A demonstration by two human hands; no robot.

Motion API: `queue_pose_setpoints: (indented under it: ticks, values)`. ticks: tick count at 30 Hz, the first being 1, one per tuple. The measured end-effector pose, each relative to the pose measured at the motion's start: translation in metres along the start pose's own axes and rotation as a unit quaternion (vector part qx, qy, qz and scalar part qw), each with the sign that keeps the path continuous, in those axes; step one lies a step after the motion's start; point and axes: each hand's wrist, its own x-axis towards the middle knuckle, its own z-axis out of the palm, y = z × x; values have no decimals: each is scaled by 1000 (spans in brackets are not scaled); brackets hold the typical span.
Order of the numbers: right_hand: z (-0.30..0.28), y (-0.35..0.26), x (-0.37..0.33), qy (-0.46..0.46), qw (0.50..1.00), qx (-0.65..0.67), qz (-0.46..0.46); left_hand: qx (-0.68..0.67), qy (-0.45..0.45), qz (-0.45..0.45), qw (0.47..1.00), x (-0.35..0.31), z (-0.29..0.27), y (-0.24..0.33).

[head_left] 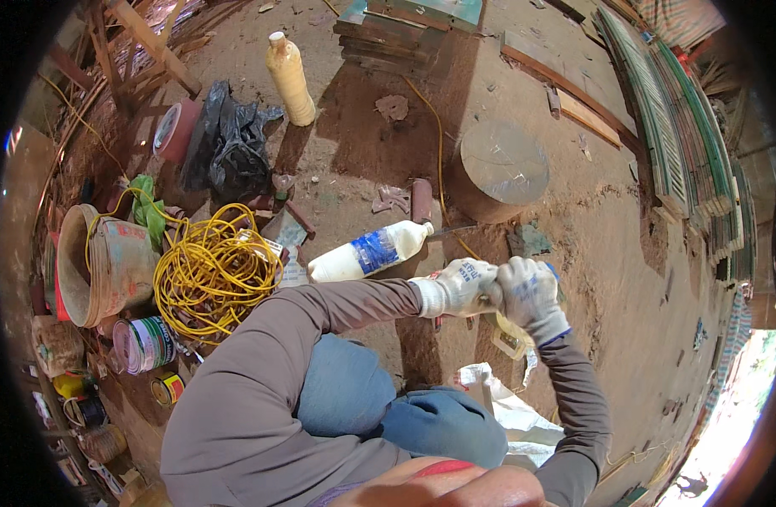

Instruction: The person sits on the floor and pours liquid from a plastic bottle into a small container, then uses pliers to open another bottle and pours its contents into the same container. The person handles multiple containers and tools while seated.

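Observation:
In white work gloves, my left hand (460, 288) and my right hand (530, 297) meet in front of my knees. Both are closed, the fingers curled together around something small that the gloves hide. A bit of blue shows at the far edge of the right glove. Partly below the right hand is a pale yellow plastic container (511, 338). Just beyond my left forearm lies a white plastic bottle (367, 252) with a blue label, its neck pointing right. A round grey-topped block (504, 165) stands on the ground past the hands.
A yellow cable coil (215, 275), a large bucket (122, 266) and paint tins (144, 345) crowd the left. Farther off stand a cream-filled bottle (290, 80) and a black plastic bag (231, 144). Stacked green-edged panels (683, 127) lean at right; a white sack (510, 406) lies beside my knees.

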Motion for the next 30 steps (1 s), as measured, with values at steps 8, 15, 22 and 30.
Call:
queue_pose_setpoints:
  ticks: [8, 15, 22, 30]
  values:
    - [17, -2, 6, -119, 975, 23, 187, 37, 13, -152, 988, 8, 8, 3]
    - [-8, -5, 41, -218, 919, 91, 315, 62, 44, -201, 977, 11, -3, 7]
    - [81, -55, -65, 184, 892, 298, 284, -411, 400, -405, 712, -70, -89, -99]
    - [47, -73, -13, 62, 700, 670, 241, -581, 479, -360, 551, -232, -143, -196]
